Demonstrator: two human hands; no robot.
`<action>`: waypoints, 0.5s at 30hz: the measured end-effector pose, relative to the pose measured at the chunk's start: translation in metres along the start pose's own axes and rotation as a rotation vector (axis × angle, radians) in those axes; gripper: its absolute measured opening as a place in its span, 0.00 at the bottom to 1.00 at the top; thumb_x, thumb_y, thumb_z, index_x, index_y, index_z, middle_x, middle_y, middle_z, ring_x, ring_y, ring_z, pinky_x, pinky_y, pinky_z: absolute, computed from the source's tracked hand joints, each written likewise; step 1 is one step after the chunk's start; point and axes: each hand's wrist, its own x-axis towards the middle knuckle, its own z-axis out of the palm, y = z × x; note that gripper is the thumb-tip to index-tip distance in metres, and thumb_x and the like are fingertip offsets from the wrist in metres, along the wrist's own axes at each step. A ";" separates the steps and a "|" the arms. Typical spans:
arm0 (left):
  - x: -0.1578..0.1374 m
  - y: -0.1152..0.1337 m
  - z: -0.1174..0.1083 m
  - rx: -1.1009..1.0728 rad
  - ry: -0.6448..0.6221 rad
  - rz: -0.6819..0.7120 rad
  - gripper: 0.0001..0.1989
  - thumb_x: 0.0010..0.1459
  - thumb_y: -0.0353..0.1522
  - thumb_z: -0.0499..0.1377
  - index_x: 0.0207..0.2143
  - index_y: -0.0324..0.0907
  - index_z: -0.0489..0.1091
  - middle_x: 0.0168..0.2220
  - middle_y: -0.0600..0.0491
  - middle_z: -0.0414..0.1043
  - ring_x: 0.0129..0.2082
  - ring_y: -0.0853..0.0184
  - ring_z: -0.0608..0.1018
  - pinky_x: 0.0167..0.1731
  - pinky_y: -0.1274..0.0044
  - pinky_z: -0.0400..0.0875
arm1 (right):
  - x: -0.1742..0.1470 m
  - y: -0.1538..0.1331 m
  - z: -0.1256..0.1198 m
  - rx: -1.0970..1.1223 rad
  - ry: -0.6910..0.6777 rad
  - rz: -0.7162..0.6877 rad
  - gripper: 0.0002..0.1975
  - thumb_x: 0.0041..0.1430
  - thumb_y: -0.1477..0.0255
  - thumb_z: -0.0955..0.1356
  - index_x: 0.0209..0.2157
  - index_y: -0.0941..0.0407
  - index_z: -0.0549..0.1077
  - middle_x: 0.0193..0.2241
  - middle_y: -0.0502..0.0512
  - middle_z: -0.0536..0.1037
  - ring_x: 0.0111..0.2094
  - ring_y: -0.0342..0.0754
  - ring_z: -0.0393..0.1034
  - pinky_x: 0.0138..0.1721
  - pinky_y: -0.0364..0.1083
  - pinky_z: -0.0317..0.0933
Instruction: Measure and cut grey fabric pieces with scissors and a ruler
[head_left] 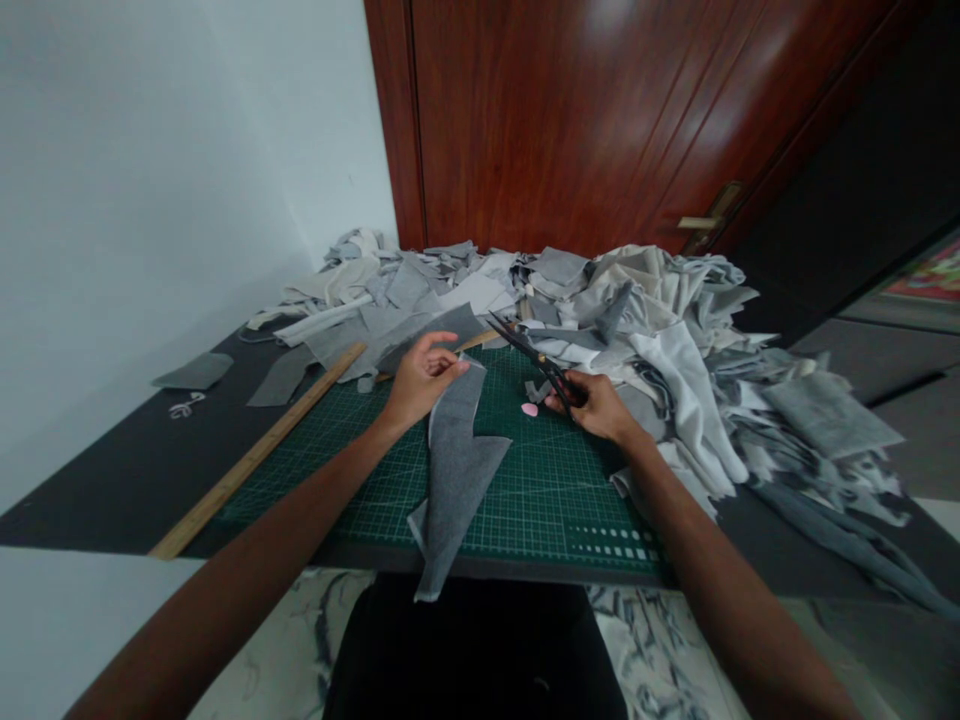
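Note:
Between the thumb and fingers of my left hand [424,378] is the top corner of a grey fabric piece [461,455]. The piece hangs down across the green cutting mat [367,430], and its lower tip reaches past the table's front edge. My right hand [589,402] is closed around the handles of black scissors [546,366]. Their blades point up and left, a little apart from the fabric. Below the scissors, a small pink piece [529,409] lies on the mat beside a small grey scrap [535,390].
A wooden ruler [259,455] lies slantwise along the mat's left side. Heaped grey and white fabric scraps [652,290] line the back and right of the table. A grey piece [196,371] lies on the dark tabletop [97,470] at left. Behind stands a reddish-brown door [555,130].

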 end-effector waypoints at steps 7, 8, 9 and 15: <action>0.002 0.000 -0.003 0.009 0.025 -0.002 0.26 0.51 0.39 0.71 0.50 0.43 0.69 0.31 0.56 0.79 0.28 0.69 0.80 0.31 0.78 0.72 | -0.002 -0.001 0.005 -0.123 -0.104 -0.037 0.22 0.57 0.50 0.72 0.29 0.54 0.68 0.21 0.45 0.65 0.22 0.42 0.56 0.24 0.43 0.48; 0.002 0.000 -0.003 0.006 0.025 -0.002 0.26 0.51 0.38 0.72 0.50 0.43 0.69 0.31 0.56 0.79 0.28 0.69 0.80 0.30 0.78 0.71 | -0.003 -0.002 0.005 -0.129 -0.107 -0.044 0.23 0.58 0.49 0.71 0.29 0.54 0.67 0.21 0.46 0.65 0.22 0.42 0.57 0.25 0.44 0.49; 0.002 0.001 -0.003 0.001 0.024 -0.003 0.26 0.51 0.38 0.72 0.50 0.42 0.69 0.30 0.56 0.79 0.28 0.69 0.80 0.30 0.79 0.71 | -0.003 -0.004 0.006 -0.136 -0.109 -0.050 0.23 0.58 0.48 0.71 0.28 0.54 0.67 0.21 0.46 0.66 0.22 0.42 0.57 0.25 0.44 0.49; 0.001 0.004 -0.001 -0.026 -0.004 -0.023 0.25 0.51 0.35 0.71 0.50 0.42 0.69 0.31 0.55 0.79 0.28 0.69 0.80 0.30 0.79 0.71 | -0.003 -0.011 0.005 -0.192 -0.127 -0.070 0.22 0.60 0.51 0.71 0.27 0.53 0.66 0.21 0.46 0.67 0.22 0.42 0.55 0.26 0.45 0.46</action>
